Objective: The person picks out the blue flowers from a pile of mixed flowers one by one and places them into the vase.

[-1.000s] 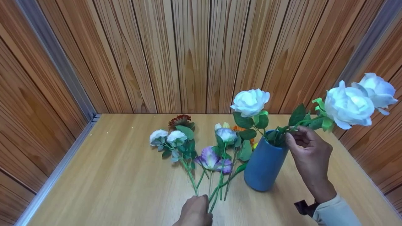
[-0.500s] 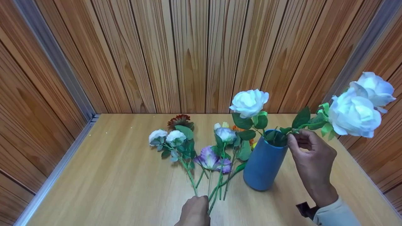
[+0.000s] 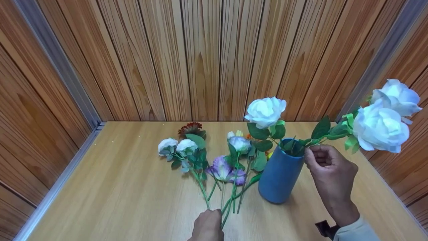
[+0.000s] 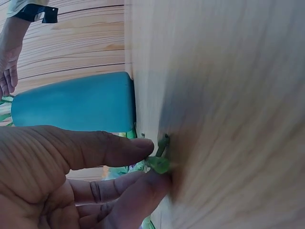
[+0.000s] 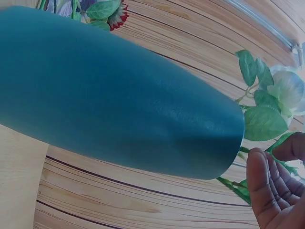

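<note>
A blue vase (image 3: 282,174) stands on the table. One white rose (image 3: 265,112) rises from its left side, while two more white roses (image 3: 381,127) lean far out to the right. My right hand (image 3: 332,180) is at the vase's right rim, thumb and fingertips pinching the leaning roses' stem. In the right wrist view the fingertips (image 5: 259,164) lie just beyond the vase's mouth. Low at the table's front, my left hand (image 3: 208,225) pinches a green flower stem (image 4: 159,163) between thumb and index finger. Its palm side is hidden in the head view.
Left of the vase lie several artificial flowers: a sprig of small white blooms (image 3: 187,147), a dark red flower (image 3: 190,129), a purple flower (image 3: 222,169) and a pale blue one (image 3: 240,144). Wood-panelled walls (image 3: 200,60) enclose the table (image 3: 117,187) at back and sides.
The two leaning white roses have swung outward and lower to the right. My right hand has shifted slightly right and down along the vase's rim. The left hand has barely moved.
</note>
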`<state>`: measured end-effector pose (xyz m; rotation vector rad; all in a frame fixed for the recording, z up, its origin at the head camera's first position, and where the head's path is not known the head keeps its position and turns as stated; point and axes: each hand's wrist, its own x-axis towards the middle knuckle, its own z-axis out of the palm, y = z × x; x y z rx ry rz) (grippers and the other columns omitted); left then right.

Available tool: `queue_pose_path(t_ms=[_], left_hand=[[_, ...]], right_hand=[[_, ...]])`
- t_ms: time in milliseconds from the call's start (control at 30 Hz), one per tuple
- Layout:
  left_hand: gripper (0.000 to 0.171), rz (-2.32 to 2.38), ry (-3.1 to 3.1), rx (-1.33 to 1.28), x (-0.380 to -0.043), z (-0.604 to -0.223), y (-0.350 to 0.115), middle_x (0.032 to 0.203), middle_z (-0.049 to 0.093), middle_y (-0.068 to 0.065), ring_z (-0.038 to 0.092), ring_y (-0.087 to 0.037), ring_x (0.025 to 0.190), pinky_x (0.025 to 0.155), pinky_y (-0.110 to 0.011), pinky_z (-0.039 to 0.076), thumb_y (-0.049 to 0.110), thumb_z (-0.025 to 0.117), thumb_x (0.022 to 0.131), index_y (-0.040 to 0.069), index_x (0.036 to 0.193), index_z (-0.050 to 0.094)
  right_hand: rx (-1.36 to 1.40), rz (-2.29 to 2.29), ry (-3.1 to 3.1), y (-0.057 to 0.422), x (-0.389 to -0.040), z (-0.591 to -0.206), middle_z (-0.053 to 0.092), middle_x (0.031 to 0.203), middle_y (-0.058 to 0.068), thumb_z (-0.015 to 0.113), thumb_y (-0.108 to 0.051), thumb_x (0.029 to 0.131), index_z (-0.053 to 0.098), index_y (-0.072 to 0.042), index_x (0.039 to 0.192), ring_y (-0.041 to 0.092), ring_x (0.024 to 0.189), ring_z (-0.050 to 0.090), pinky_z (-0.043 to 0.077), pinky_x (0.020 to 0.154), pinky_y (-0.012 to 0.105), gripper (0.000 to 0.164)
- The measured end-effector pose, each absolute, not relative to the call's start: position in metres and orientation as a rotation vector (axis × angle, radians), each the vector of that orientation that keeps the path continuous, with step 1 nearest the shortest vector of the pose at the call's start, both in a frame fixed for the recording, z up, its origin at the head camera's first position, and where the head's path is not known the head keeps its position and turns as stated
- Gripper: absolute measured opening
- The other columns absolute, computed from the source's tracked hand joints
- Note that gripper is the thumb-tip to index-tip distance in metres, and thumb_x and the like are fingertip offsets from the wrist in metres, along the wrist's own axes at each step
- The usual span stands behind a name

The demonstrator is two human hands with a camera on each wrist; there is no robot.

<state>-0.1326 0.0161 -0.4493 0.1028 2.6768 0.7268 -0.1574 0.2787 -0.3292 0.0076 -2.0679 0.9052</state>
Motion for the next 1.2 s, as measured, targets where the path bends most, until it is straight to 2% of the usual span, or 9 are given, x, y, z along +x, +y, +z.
queue_pose_path(t_ms=[100, 300, 633, 800, 1000, 1200], left_hand=[[0.017, 0.727, 2.684, 0.117, -0.132, -0.451, 0.017, 0.047, 0.051, -0.006, 0.053, -0.017, 0.047, 0.047, -0.033, 0.046, -0.008, 0.069, 0.063, 0.004, 0.065, 0.057], [0.021, 0.74, 2.683, 0.141, -0.134, -0.452, 0.017, 0.049, 0.051, -0.007, 0.053, -0.018, 0.046, 0.046, -0.031, 0.046, -0.01, 0.07, 0.059, 0.002, 0.071, 0.057], [0.017, 0.776, 2.67, 0.065, -0.128, -0.446, 0.017, 0.048, 0.05, -0.007, 0.05, -0.017, 0.048, 0.049, -0.035, 0.045, -0.008, 0.067, 0.062, 0.004, 0.065, 0.056], [0.018, 0.81, 2.632, 0.081, -0.132, -0.442, 0.016, 0.053, 0.051, -0.01, 0.054, -0.02, 0.052, 0.053, -0.037, 0.048, -0.011, 0.067, 0.064, 0.002, 0.072, 0.057], [0.029, 0.824, 2.614, 0.091, -0.135, -0.441, 0.015, 0.057, 0.052, -0.01, 0.056, -0.023, 0.057, 0.058, -0.04, 0.049, -0.013, 0.072, 0.056, 0.0, 0.078, 0.058], [0.045, 0.838, 2.61, 0.097, -0.136, -0.441, 0.014, 0.059, 0.052, -0.012, 0.057, -0.025, 0.059, 0.06, -0.041, 0.049, -0.013, 0.073, 0.054, -0.008, 0.096, 0.058]], right_hand=[[0.007, 0.93, -2.097, 0.275, -0.153, -0.331, 0.066, 0.073, 0.0, 0.07, -0.017, 0.077, 0.066, -0.006, 0.09, -0.002, 0.057, 0.058, 0.045, 0.053, 0.011, 0.017], [0.058, 0.957, -2.134, 0.266, -0.148, -0.335, 0.067, 0.076, 0.001, 0.072, -0.016, 0.075, 0.067, -0.006, 0.089, 0.002, 0.059, 0.058, 0.045, 0.056, 0.01, 0.018], [0.134, 0.909, -2.147, 0.257, -0.151, -0.344, 0.066, 0.071, 0.0, 0.074, -0.015, 0.073, 0.067, -0.007, 0.084, 0.003, 0.057, 0.057, 0.043, 0.056, 0.009, 0.015], [0.102, 0.924, -2.199, 0.25, -0.151, -0.348, 0.065, 0.072, -0.003, 0.074, -0.017, 0.074, 0.067, -0.007, 0.086, 0.006, 0.059, 0.058, 0.044, 0.056, 0.01, 0.017], [0.141, 0.944, -2.228, 0.241, -0.152, -0.355, 0.064, 0.073, -0.004, 0.074, -0.013, 0.072, 0.067, -0.008, 0.086, 0.007, 0.059, 0.058, 0.045, 0.056, 0.013, 0.016], [0.165, 0.994, -2.27, 0.233, -0.153, -0.362, 0.064, 0.073, -0.006, 0.075, -0.012, 0.072, 0.067, -0.01, 0.086, 0.006, 0.06, 0.059, 0.048, 0.056, 0.018, 0.016]])
